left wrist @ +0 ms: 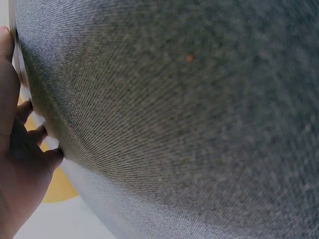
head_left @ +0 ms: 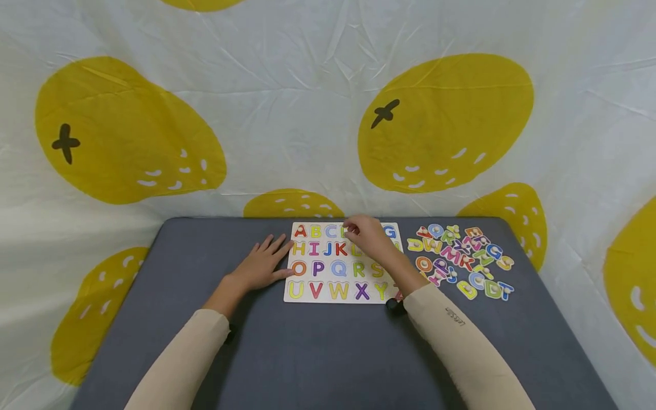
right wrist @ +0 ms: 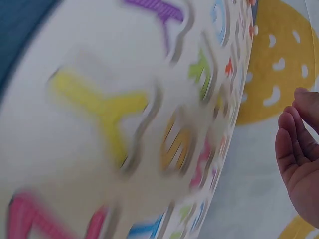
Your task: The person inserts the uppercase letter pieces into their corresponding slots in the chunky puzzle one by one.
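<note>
A white letter board [head_left: 340,302] lies on the table, its rows of coloured letter shapes reading from A to past Y. My left hand [head_left: 261,265] rests at the board's left edge with fingers spread; the thumb [head_left: 282,274] touches the edge. Over the upper part of the board hovers my right hand [head_left: 371,236], hiding several letters of the top row. Its fingers [right wrist: 286,149] are loosely bent, and nothing shows between them and the thumb. A yellow Y [right wrist: 104,107] and an orange S [right wrist: 175,144] on the board show in the right wrist view.
Loose coloured letter pieces [head_left: 465,262] with small knobs lie scattered right of the board, some overlapping. Under everything is a table with a dark grey cloth [head_left: 318,353]. A white curtain [head_left: 287,131] with yellow fruit prints hangs directly behind the table's far edge.
</note>
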`<move>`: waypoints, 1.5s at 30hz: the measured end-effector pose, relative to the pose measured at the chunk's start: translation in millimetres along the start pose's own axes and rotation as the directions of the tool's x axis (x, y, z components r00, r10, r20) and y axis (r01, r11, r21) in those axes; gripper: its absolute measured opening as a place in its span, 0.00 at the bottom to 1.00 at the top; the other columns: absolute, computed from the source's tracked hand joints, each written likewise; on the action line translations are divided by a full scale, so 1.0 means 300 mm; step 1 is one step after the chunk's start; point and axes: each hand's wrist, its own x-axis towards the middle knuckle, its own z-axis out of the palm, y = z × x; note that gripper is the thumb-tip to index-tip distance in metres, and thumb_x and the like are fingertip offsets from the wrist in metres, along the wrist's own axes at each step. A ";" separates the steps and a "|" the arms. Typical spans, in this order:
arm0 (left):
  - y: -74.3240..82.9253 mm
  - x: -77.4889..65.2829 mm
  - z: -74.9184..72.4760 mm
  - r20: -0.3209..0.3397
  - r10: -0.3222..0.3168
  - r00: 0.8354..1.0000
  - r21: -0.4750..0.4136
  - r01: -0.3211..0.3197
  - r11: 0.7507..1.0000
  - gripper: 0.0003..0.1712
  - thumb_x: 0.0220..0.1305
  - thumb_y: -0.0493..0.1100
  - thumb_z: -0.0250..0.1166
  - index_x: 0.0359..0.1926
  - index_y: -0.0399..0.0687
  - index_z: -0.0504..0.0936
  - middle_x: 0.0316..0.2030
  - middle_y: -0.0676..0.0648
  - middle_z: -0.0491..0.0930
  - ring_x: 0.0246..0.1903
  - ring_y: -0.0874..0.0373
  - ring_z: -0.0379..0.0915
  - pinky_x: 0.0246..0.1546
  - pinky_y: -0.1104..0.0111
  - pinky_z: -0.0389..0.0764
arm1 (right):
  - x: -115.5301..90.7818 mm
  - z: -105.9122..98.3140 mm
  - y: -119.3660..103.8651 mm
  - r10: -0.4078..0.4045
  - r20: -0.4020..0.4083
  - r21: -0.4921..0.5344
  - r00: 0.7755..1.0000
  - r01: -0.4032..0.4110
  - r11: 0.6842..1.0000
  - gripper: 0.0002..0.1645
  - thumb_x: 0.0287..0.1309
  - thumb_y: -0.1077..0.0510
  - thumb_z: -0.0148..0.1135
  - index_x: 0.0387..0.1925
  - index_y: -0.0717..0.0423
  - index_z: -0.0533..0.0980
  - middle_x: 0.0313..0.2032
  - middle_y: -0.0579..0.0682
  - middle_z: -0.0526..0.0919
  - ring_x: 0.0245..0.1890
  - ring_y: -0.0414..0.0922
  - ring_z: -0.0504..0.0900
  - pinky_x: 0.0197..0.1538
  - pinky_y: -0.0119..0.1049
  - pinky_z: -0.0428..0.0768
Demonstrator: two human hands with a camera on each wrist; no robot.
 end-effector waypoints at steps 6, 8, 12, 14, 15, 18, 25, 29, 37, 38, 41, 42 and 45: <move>-0.009 0.003 0.007 -0.007 0.010 1.000 0.004 -0.010 1.000 0.50 0.71 0.70 0.58 0.83 0.55 0.51 0.82 0.41 0.48 0.81 0.34 0.39 0.75 0.33 0.50 | -0.095 -0.068 0.080 0.015 -0.031 -0.013 0.999 -0.015 1.000 0.14 0.66 0.60 0.70 0.51 0.61 0.84 0.39 0.52 0.85 0.39 0.48 0.83 0.45 0.43 0.82; -0.013 0.002 0.006 -0.010 0.004 1.000 0.006 -0.004 1.000 0.51 0.71 0.70 0.58 0.83 0.55 0.51 0.82 0.41 0.48 0.81 0.34 0.40 0.75 0.34 0.50 | -0.124 -0.089 0.105 0.020 -0.037 -0.024 0.999 -0.021 1.000 0.14 0.65 0.59 0.70 0.51 0.61 0.85 0.38 0.52 0.85 0.38 0.47 0.82 0.44 0.43 0.82; -0.021 0.002 0.007 -0.013 -0.007 1.000 0.021 0.007 1.000 0.51 0.71 0.70 0.58 0.83 0.55 0.51 0.82 0.41 0.48 0.81 0.34 0.40 0.75 0.34 0.51 | -0.185 -0.136 0.159 0.016 -0.036 -0.046 0.999 -0.018 0.999 0.16 0.65 0.60 0.71 0.52 0.62 0.84 0.39 0.53 0.85 0.38 0.48 0.82 0.44 0.44 0.83; -0.023 0.004 0.010 -0.012 -0.006 1.000 0.023 0.006 1.000 0.51 0.71 0.70 0.58 0.83 0.55 0.51 0.82 0.41 0.48 0.81 0.33 0.40 0.75 0.33 0.51 | -0.218 -0.166 0.191 0.002 -0.026 -0.059 1.000 -0.004 0.998 0.15 0.65 0.61 0.70 0.52 0.63 0.84 0.39 0.53 0.85 0.38 0.47 0.82 0.44 0.45 0.83; -0.023 0.005 0.011 -0.011 -0.003 1.000 0.023 0.003 1.000 0.51 0.71 0.70 0.58 0.83 0.55 0.51 0.82 0.41 0.48 0.81 0.33 0.40 0.74 0.33 0.51 | -0.236 -0.183 0.208 0.003 -0.018 -0.067 1.000 -0.004 0.998 0.15 0.66 0.61 0.70 0.51 0.62 0.84 0.39 0.53 0.85 0.38 0.47 0.82 0.44 0.44 0.83; -0.020 0.009 0.014 -0.007 0.006 1.000 0.024 -0.006 1.000 0.51 0.71 0.71 0.57 0.84 0.55 0.51 0.82 0.41 0.48 0.81 0.33 0.40 0.74 0.33 0.51 | -0.295 -0.239 0.257 -0.002 0.017 -0.085 1.000 0.003 0.996 0.14 0.65 0.62 0.69 0.50 0.62 0.85 0.37 0.51 0.86 0.37 0.45 0.82 0.43 0.43 0.83; -0.016 0.014 0.017 -0.011 0.000 1.000 0.023 0.000 1.000 0.50 0.71 0.70 0.57 0.83 0.55 0.51 0.82 0.41 0.48 0.81 0.34 0.40 0.75 0.34 0.51 | -0.434 -0.363 0.366 0.014 0.043 -0.138 0.999 -0.008 0.990 0.12 0.63 0.63 0.71 0.48 0.61 0.85 0.36 0.47 0.87 0.34 0.41 0.81 0.38 0.37 0.82; -0.014 0.013 0.021 -0.008 0.001 1.000 0.019 -0.001 1.000 0.50 0.71 0.70 0.57 0.83 0.55 0.51 0.82 0.41 0.48 0.81 0.34 0.40 0.75 0.34 0.51 | -0.503 -0.407 0.421 0.003 0.041 -0.177 0.999 0.004 0.984 0.11 0.61 0.62 0.73 0.45 0.60 0.86 0.34 0.44 0.87 0.31 0.35 0.79 0.36 0.34 0.81; -0.009 0.013 0.019 -0.012 -0.004 1.000 0.011 0.004 1.000 0.50 0.71 0.70 0.58 0.83 0.55 0.52 0.82 0.41 0.49 0.81 0.34 0.41 0.75 0.34 0.51 | -0.598 -0.440 0.508 -0.062 0.080 -0.167 0.995 0.074 0.983 0.09 0.57 0.64 0.75 0.41 0.58 0.86 0.29 0.38 0.83 0.28 0.29 0.74 0.29 0.30 0.77; -0.009 0.014 0.019 -0.011 -0.003 1.000 0.016 0.003 1.000 0.50 0.71 0.70 0.58 0.83 0.55 0.51 0.82 0.41 0.49 0.81 0.34 0.41 0.75 0.34 0.51 | -0.607 -0.439 0.521 -0.072 0.081 -0.169 0.994 0.085 0.982 0.09 0.57 0.64 0.76 0.40 0.57 0.86 0.29 0.37 0.82 0.27 0.28 0.73 0.29 0.30 0.77; -0.010 0.016 0.020 -0.003 0.001 1.000 0.025 -0.001 1.000 0.50 0.72 0.70 0.57 0.84 0.56 0.50 0.82 0.41 0.48 0.81 0.34 0.40 0.75 0.34 0.51 | -0.628 -0.431 0.553 -0.094 0.089 -0.203 0.992 0.110 0.973 0.09 0.53 0.62 0.78 0.37 0.53 0.86 0.27 0.33 0.79 0.27 0.26 0.71 0.30 0.30 0.76; -0.011 0.017 0.021 -0.002 0.001 1.000 0.027 -0.001 1.000 0.50 0.72 0.70 0.57 0.84 0.56 0.50 0.82 0.41 0.48 0.81 0.34 0.40 0.75 0.34 0.51 | -0.632 -0.428 0.562 -0.094 0.097 -0.216 0.991 0.113 0.970 0.09 0.52 0.61 0.79 0.36 0.52 0.86 0.27 0.32 0.78 0.27 0.26 0.70 0.30 0.30 0.76; -0.010 0.018 0.022 -0.003 -0.001 1.000 0.028 0.001 1.000 0.50 0.72 0.70 0.57 0.84 0.56 0.50 0.82 0.41 0.48 0.81 0.34 0.40 0.75 0.34 0.51 | -0.639 -0.419 0.582 -0.093 0.113 -0.243 0.989 0.118 0.963 0.10 0.50 0.61 0.80 0.33 0.50 0.85 0.26 0.31 0.78 0.26 0.25 0.69 0.30 0.30 0.75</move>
